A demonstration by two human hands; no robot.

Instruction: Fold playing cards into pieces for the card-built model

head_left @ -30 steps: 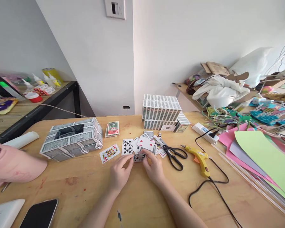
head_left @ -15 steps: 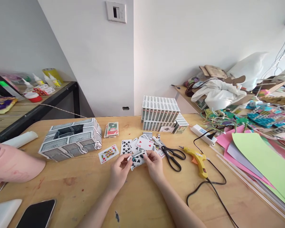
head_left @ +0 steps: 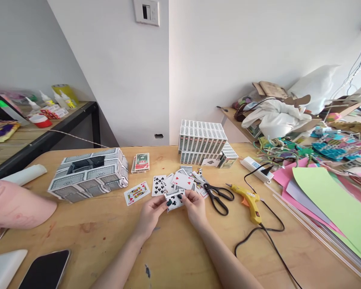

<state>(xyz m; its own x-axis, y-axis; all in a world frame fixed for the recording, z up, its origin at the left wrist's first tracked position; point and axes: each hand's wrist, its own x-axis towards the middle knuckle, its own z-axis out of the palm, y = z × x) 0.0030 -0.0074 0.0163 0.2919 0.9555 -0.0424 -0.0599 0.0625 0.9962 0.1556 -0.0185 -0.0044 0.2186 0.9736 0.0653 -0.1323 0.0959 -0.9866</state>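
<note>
Wooden bench (head_left: 108, 237) before a white wall (head_left: 213, 60): fingers of the left hand (head_left: 150, 212) and right hand (head_left: 196, 209) pinch opposite sides of a club playing card (head_left: 176, 202), just nearer than the loose cards (head_left: 183, 181). Even pressure on both sides should, presumably, keep its edges square.

Playing card (head_left: 173, 202): showing a white face with black club pips
Pose: facing upward toward the person, being pinched along opposite sides by the left hand (head_left: 150, 214) and right hand (head_left: 196, 209)
Place: staying left of the scissors (head_left: 208, 187), apart from them
</note>
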